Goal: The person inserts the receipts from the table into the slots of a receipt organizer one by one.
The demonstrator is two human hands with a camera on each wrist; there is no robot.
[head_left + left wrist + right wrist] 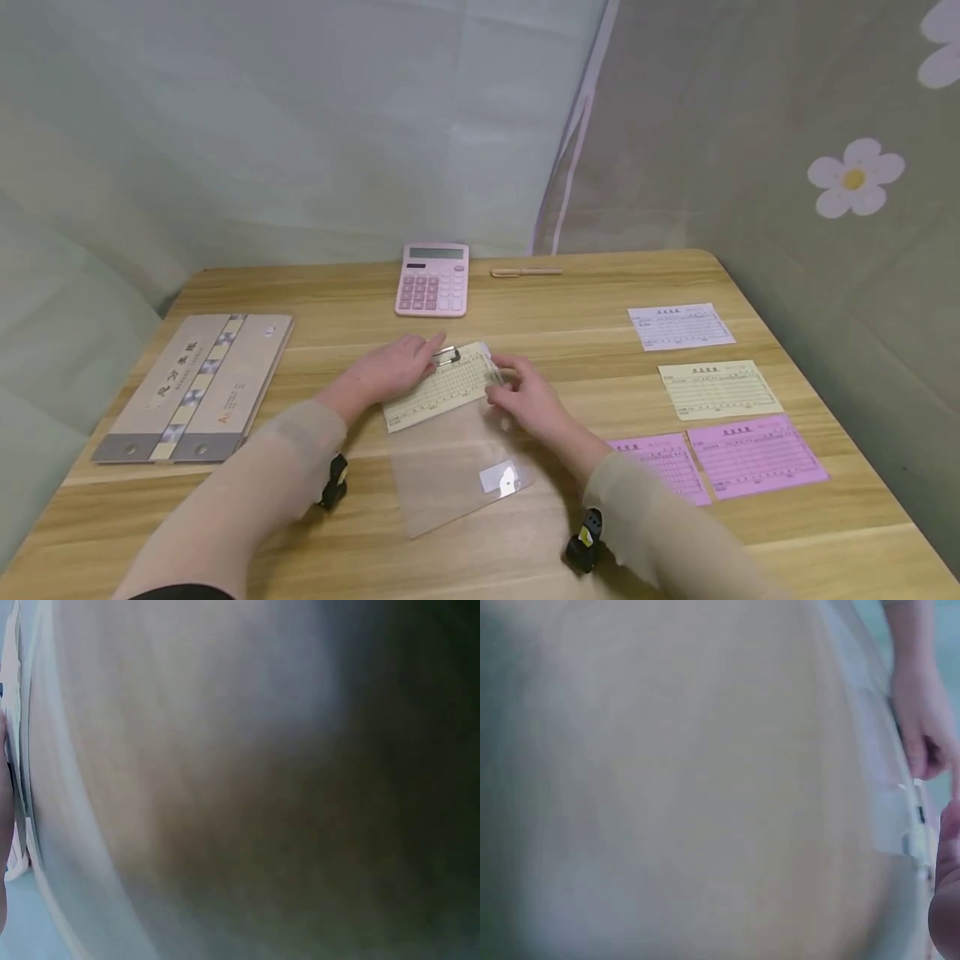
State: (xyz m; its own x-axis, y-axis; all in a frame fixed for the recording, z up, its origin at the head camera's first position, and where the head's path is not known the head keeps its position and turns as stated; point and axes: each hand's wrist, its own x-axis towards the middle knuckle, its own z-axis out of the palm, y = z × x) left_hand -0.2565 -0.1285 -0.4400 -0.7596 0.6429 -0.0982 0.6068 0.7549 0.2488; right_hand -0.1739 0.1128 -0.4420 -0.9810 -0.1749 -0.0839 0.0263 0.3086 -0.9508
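Observation:
A clear clipboard lies at a slant on the wooden table, a small white label near its lower right corner. Under its metal clip sits a pale yellow printed form, with a bit of another sheet's edge showing at its right. My left hand holds the clipboard's upper left by the clip, its index finger reaching past the clip. At the right side, my right hand pinches the edge of the forms between thumb and fingers. Both wrist views are mostly blurred; the left hand shows at the right wrist view's edge.
A pink calculator and a pen lie at the back. At left is a beige folder of paper. To the right lie a white form, a yellow form and two pink forms, one partly behind my right sleeve.

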